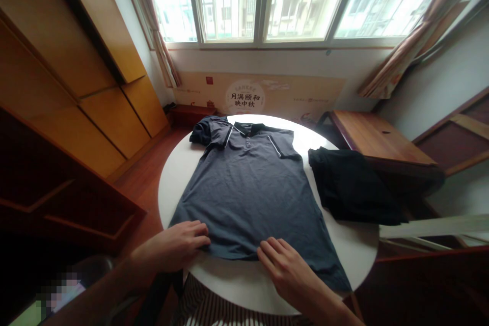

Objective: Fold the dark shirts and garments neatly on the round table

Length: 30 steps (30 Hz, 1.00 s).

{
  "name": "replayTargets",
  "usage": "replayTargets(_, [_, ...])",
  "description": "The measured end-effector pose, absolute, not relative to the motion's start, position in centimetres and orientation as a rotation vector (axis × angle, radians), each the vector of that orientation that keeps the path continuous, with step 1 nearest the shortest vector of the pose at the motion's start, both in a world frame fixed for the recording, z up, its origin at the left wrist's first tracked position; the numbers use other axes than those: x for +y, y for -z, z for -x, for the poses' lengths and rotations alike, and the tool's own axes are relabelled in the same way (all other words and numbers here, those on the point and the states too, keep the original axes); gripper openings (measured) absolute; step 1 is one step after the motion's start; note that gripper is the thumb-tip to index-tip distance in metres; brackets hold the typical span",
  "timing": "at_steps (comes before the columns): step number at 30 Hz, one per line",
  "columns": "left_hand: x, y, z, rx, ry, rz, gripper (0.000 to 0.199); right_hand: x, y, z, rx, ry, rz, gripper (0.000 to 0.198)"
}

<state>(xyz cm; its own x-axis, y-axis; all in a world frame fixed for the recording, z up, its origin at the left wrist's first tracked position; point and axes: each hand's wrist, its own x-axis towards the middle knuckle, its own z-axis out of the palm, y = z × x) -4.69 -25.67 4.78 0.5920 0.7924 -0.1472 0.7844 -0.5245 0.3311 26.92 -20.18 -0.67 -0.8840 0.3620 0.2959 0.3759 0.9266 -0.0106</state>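
Observation:
A dark grey polo shirt [248, 198] lies spread front up on a round white table [173, 178], its collar pointing toward the window and its hem toward me. Its sleeves are folded inward over the front. My left hand [185, 242] is closed on the hem near the left corner, fingers bent over the cloth. Around the middle of the hem, my right hand [280, 262] has its fingers curled on the fabric; the thumb is hidden.
A folded black garment [351, 183] hangs over the table's right edge. Dark bunched cloth [202, 131] sits at the far left. Beyond the table, a wooden desk [378, 135] stands on the right. Wooden cabinets [110, 122] line the left wall.

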Motion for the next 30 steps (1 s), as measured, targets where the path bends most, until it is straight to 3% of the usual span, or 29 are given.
replayTargets(5, [-25.5,-4.2,5.2,1.387,0.024,-2.439,0.025,-20.4,0.2,-26.6,-2.815,0.0,0.578,0.014])
replayTargets(20, [-26.1,-4.3,8.3,1.191,-0.246,-2.431,0.018,-20.7,-0.1,-28.0,-2.867,-0.012,0.357,0.022])
replayTargets(26, [-26.4,-4.3,8.2,1.211,-0.176,-2.309,0.013,-20.9,0.1,-28.2,-2.892,-0.091,0.391,0.014])
replayTargets(30, [-24.8,-4.3,8.9,1.391,-0.333,-2.131,0.028,-20.4,-1.0,-27.8,-2.896,-0.295,0.466,0.01])
